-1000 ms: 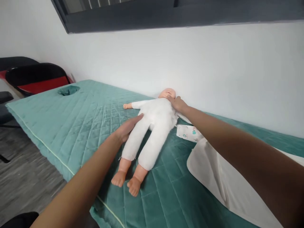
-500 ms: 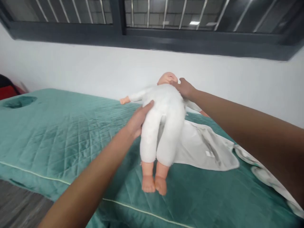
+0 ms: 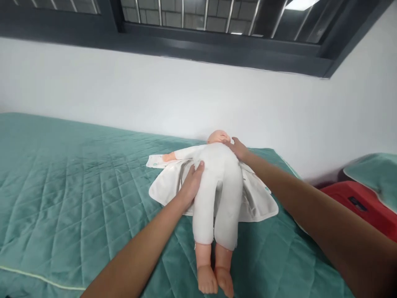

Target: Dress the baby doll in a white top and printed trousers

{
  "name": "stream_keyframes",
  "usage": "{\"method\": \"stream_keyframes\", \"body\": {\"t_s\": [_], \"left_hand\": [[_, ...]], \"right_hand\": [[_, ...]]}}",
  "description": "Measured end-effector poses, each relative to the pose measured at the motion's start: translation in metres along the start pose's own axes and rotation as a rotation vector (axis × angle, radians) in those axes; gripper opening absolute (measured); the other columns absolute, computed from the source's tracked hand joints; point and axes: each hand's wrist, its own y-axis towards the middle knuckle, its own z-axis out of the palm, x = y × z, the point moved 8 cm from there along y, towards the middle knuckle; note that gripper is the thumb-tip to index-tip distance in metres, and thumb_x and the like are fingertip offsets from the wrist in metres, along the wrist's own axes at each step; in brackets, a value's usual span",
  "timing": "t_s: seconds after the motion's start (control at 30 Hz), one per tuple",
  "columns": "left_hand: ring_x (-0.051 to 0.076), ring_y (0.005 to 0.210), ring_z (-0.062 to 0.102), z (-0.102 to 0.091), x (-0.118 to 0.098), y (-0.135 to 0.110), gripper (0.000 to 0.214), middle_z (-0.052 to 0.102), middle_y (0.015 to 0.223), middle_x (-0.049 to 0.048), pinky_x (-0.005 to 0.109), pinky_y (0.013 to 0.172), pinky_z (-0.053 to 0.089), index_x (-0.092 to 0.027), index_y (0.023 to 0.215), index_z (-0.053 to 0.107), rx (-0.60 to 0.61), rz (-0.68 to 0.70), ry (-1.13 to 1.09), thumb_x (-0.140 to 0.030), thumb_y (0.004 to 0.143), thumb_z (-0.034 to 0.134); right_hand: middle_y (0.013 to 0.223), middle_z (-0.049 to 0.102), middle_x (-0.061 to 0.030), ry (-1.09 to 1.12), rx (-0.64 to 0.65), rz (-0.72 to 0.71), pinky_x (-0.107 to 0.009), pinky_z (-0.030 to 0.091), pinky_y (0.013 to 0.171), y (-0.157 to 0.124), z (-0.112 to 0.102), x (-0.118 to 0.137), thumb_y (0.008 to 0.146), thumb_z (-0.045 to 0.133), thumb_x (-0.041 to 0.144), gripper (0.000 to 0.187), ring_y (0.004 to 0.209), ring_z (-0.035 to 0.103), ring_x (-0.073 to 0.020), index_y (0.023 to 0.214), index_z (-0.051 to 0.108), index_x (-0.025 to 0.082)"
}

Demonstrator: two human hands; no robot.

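Observation:
A baby doll [image 3: 214, 174] with a white cloth body and bare plastic feet lies on its back, its head toward the wall. Under it a white baby garment [image 3: 260, 207] is spread out, one sleeve reaching left beneath the doll's hand. My left hand [image 3: 192, 182] grips the doll's side at the hip, thumb on top of the white cloth. Up by the doll's neck and shoulder, my right hand [image 3: 238, 148] holds on, with some fingers hidden behind the doll.
The green quilted bed cover [image 3: 77, 198] extends left and toward me. Behind it rises a white wall [image 3: 139, 91] below a dark window frame [image 3: 217, 49]. On the right sits a red case-like object [image 3: 356, 203] with green cloth [image 3: 375, 174] beside it.
The doll has moved from above the bed, left of the garment, down onto the spread garment. Both hands have kept their hold, and the view has turned right.

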Motion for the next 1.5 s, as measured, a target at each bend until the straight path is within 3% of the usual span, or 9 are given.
{"method": "stream_keyframes", "body": {"t_s": [0.23, 0.4, 0.47, 0.6, 0.7, 0.8, 1.0, 1.17, 1.5], "left_hand": [[0.031, 0.099, 0.065, -0.033, -0.025, 0.013, 0.043, 0.072, 0.1, 0.0139, 0.044, 0.09, 0.046, -0.019, 0.097, 0.066, -0.127, 0.335, 0.795, -0.044, 0.102, 0.031], [0.03, 0.112, 0.059, -0.053, -0.025, 0.03, 0.024, 0.069, 0.11, 0.0124, 0.041, 0.096, 0.044, -0.019, 0.106, 0.066, -0.237, 0.397, 1.175, -0.026, 0.096, 0.046], [0.031, 0.115, 0.057, -0.055, -0.017, 0.039, 0.023, 0.066, 0.114, 0.0134, 0.042, 0.096, 0.045, -0.018, 0.109, 0.066, -0.207, 0.353, 1.262, -0.024, 0.092, 0.053], [0.031, 0.111, 0.059, -0.06, -0.006, 0.053, 0.021, 0.064, 0.116, 0.0148, 0.041, 0.09, 0.047, -0.017, 0.107, 0.065, -0.173, 0.273, 1.321, -0.026, 0.092, 0.054], [0.03, 0.107, 0.06, -0.063, -0.005, 0.058, 0.02, 0.065, 0.111, 0.014, 0.038, 0.085, 0.048, -0.017, 0.104, 0.066, -0.158, 0.276, 1.321, -0.025, 0.092, 0.052], [0.03, 0.107, 0.061, -0.065, -0.006, 0.059, 0.021, 0.068, 0.108, 0.0133, 0.038, 0.083, 0.047, -0.018, 0.104, 0.066, -0.145, 0.314, 1.286, -0.022, 0.093, 0.049], [0.025, 0.084, 0.066, -0.087, -0.007, 0.063, 0.016, 0.073, 0.088, 0.0078, 0.034, 0.074, 0.045, -0.021, 0.09, 0.067, -0.276, 0.24, 0.929, -0.03, 0.092, 0.054], [0.023, 0.075, 0.066, -0.109, -0.006, 0.063, 0.014, 0.072, 0.077, 0.0068, 0.033, 0.072, 0.045, -0.017, 0.079, 0.069, -0.399, 0.193, 0.556, -0.031, 0.081, 0.065], [0.02, 0.081, 0.066, -0.119, 0.001, 0.058, 0.017, 0.076, 0.089, 0.0062, 0.03, 0.077, 0.049, -0.016, 0.084, 0.072, -0.355, 0.202, 0.154, -0.026, 0.072, 0.065]], "right_hand": [[0.135, 0.059, -0.0259, -0.086, 0.093, 0.011, -0.052, 0.042, 0.1, 0.005, 0.002, 0.003, 0.089, 0.037, 0.076, 0.087, 0.123, 0.057, -0.0402, 0.147, 0.038, 0.01], [0.125, 0.06, -0.02, -0.197, -0.233, -0.231, -0.046, 0.044, 0.096, -0.029, -0.024, 0.069, 0.097, 0.039, 0.051, 0.052, 0.114, 0.057, -0.0337, 0.128, 0.054, 0.014], [0.127, 0.057, -0.0184, -0.158, -0.236, -0.417, -0.04, 0.043, 0.099, -0.047, -0.008, 0.116, 0.094, 0.046, 0.037, 0.042, 0.116, 0.055, -0.0291, 0.128, 0.053, 0.012], [0.135, 0.054, -0.0168, -0.449, 0.08, -0.649, -0.044, 0.041, 0.1, -0.06, 0.073, 0.182, 0.088, 0.052, 0.021, 0.043, 0.124, 0.049, -0.0311, 0.131, 0.051, 0.016], [0.129, 0.06, -0.0191, -0.556, 0.224, -0.592, -0.048, 0.042, 0.096, -0.045, 0.114, 0.185, 0.085, 0.059, 0.025, 0.036, 0.121, 0.052, -0.0363, 0.12, 0.059, 0.016], [0.117, 0.067, -0.0185, -0.556, 0.287, -0.55, -0.045, 0.047, 0.085, -0.03, 0.126, 0.178, 0.081, 0.065, 0.032, 0.03, 0.104, 0.063, -0.0356, 0.107, 0.064, 0.017], [0.111, 0.073, -0.0084, -0.47, 0.246, -0.511, -0.034, 0.045, 0.068, -0.032, 0.086, 0.164, 0.083, 0.057, 0.027, 0.026, 0.093, 0.067, -0.0275, 0.108, 0.062, 0.025], [0.101, 0.074, -0.0023, -0.327, 0.284, -0.523, -0.032, 0.04, 0.063, -0.051, 0.067, 0.149, 0.082, 0.062, 0.054, 0.032, 0.086, 0.066, -0.0246, 0.098, 0.062, 0.027], [0.104, 0.071, -0.0119, -0.486, 0.241, -0.506, -0.038, 0.041, 0.067, -0.064, 0.062, 0.129, 0.09, 0.041, 0.071, 0.053, 0.091, 0.064, -0.0317, 0.099, 0.064, 0.024]]}}
